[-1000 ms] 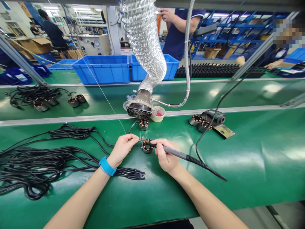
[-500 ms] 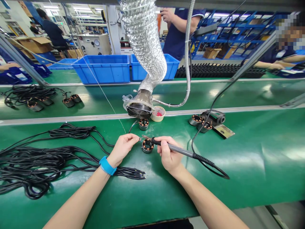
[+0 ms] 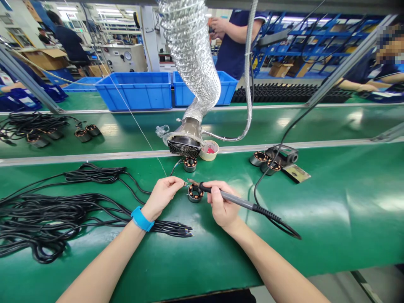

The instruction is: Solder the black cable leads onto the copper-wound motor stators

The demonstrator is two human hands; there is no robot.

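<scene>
The right hand is clenched around the grey handle of a soldering iron, gripping it like a pen, with the tip pointing left. The left hand's thumb and forefinger pinch what looks like a thin wire lead, right beside the iron's tip. Directly below that tip, between the two hands, a copper-wound motor stator sits on the green bench mat, not held by either hand.

A blue wristband circles the left wrist. Left of it lies a heap of black cables, their bare ends reaching toward the stator. Just beyond the hands stands a second stator, next to a small round tin with red inside and a fume extractor hood on silver ducting. Farther right, two more stators sit against a metal holder. Blue bins line the far bench, where a co-worker stands.
</scene>
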